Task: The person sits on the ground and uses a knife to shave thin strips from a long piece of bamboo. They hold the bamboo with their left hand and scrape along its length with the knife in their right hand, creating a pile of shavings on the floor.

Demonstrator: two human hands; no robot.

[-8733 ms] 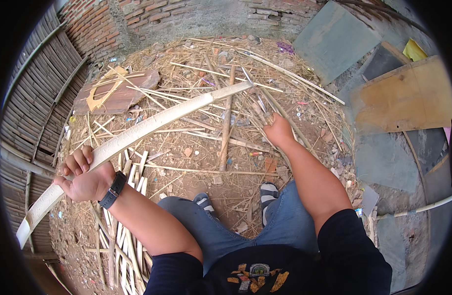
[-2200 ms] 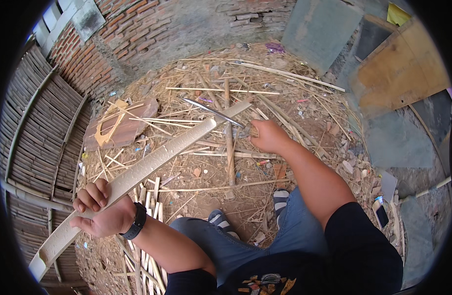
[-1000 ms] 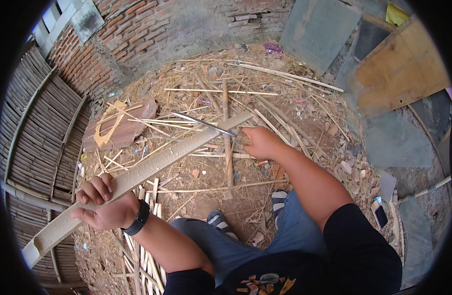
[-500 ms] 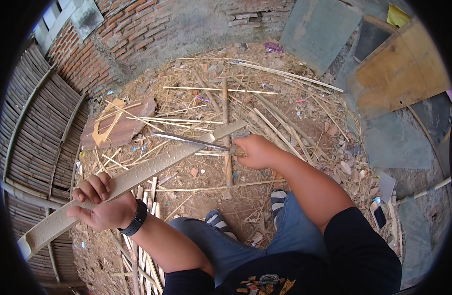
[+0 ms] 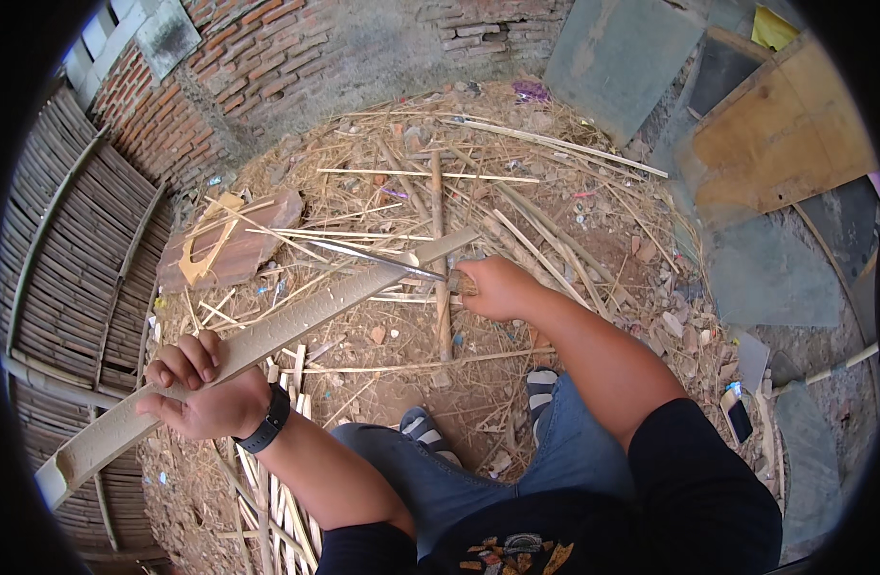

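A long split bamboo piece (image 5: 315, 302), its hollow inner side facing up, slants from the lower left toward the middle of the view. My left hand (image 5: 205, 388), with a dark watch at the wrist, is closed around its nearer part, the thumb below and the fingers over the edge. In my right hand (image 5: 497, 287) is the handle of a long-bladed knife (image 5: 368, 256). The blade points left and crosses the bamboo near its far end; whether the edge is biting in cannot be told.
Bamboo sticks and straw litter the dirt ground, with a pole (image 5: 437, 216) lying ahead. A brown board (image 5: 258, 244) lies far left, beside a bamboo slat wall (image 5: 76, 230). Grey sheets (image 5: 627, 62) lean at the right. A phone (image 5: 737, 414) lies by my right side.
The knife's tip has swung slightly away from me and to the right. My right hand has shifted a little farther away; the left hand and bamboo have moved only slightly.
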